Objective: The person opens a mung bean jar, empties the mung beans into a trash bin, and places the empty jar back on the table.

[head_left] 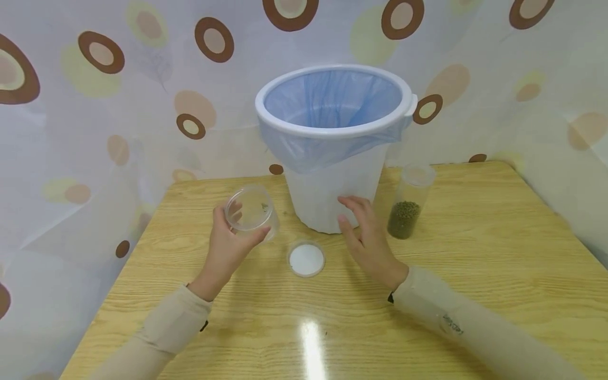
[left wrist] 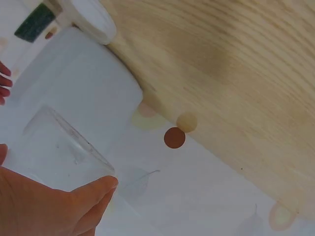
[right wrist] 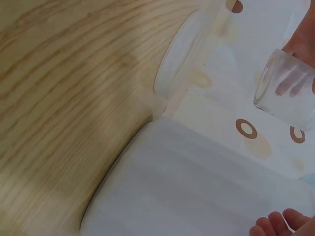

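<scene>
My left hand holds a clear plastic jar with thumb and fingers around its side, tilted above the table. The jar looks nearly empty, with a few dark specks inside. On the table between my hands lies a round white-centred lid with a clear rim. My right hand holds nothing; its fingers are loosely bent in front of the white bin. To its right stands a second clear jar, partly filled with dark green-brown grains.
A blue bag lines the bin and folds over its rim, at the back of the wooden table. Behind it hangs a pale sheet with brown and yellow ovals. Light glares on the table's front part.
</scene>
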### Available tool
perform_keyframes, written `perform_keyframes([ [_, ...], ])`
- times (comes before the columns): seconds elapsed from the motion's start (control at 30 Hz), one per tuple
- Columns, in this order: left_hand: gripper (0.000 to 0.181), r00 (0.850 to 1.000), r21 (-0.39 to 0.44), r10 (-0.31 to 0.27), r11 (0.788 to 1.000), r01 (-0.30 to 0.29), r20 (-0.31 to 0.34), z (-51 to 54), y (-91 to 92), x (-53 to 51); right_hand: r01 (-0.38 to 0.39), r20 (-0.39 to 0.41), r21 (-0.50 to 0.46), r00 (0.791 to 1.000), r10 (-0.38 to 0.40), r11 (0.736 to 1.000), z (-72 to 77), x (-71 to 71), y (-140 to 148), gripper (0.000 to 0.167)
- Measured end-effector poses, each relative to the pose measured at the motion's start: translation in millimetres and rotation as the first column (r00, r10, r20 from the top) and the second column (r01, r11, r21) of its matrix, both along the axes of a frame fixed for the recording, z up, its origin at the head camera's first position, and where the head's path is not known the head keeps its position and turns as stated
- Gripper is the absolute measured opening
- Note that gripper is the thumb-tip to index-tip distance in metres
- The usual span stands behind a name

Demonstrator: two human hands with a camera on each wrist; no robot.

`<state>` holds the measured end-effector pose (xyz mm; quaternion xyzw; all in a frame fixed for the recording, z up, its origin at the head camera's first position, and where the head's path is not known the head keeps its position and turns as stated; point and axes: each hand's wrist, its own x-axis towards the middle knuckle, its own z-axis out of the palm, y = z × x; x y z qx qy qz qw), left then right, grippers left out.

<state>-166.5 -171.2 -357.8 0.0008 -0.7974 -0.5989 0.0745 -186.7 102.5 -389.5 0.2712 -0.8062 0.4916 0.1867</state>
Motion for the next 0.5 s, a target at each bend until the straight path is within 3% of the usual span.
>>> perform_keyframes([
  [0.33,0.085,0.994,-0.052,0.011,0.999,-0.006,0.108,-29.5,0.2,-2.5,-0.023,0.061,0.079,0.998,0.018,0.997,-6.3,3.0,-6.6,0.040],
  [0.5,0.087,0.987,-0.093,0.045,0.995,-0.031,0.154,-37.8,0.3,-2.9,-0.017,0.074,0.102,0.997,0.010,0.995,-7.5,4.2,-7.9,0.040],
])
